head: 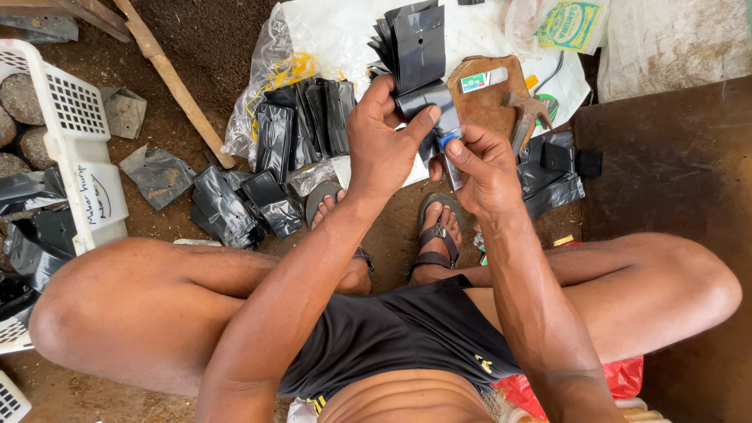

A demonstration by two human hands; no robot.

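**Both hands on a stack of black bags, above the dirt floor**

I'm looking straight down past my knees, seated cross-legged on the dirt floor [196,47]. My left hand [381,141] is wrapped around the lower end of a stack of black plastic nursery bags [415,47], thumb across the front, the bags fanning upward out of the grip. My right hand [486,168] is closed in a narrow pinch on a small blue-tipped tool [448,141], held right against the bottom of that same stack; I can't tell exactly what the tool is. The two hands are touching, or near enough, at the bags.

The stack is held in the air, above my sandalled feet [439,231], not resting on anything.

On the floor, just beyond the left hand, a clear plastic sack [270,63] lies open with more folded black bags [305,125] spilling out of it, and a few loose ones [227,207] sit nearer my left knee. A white plastic crate [78,133] stands at the left edge of the floor, with a wooden stick [176,86] lying aslant beside it. Beyond the right hand there's a brown wooden board [489,90] with a hammer [526,113] on it, and another heap of black bags [552,172] just to its right. A dark flat slab [674,172] fills the right side.
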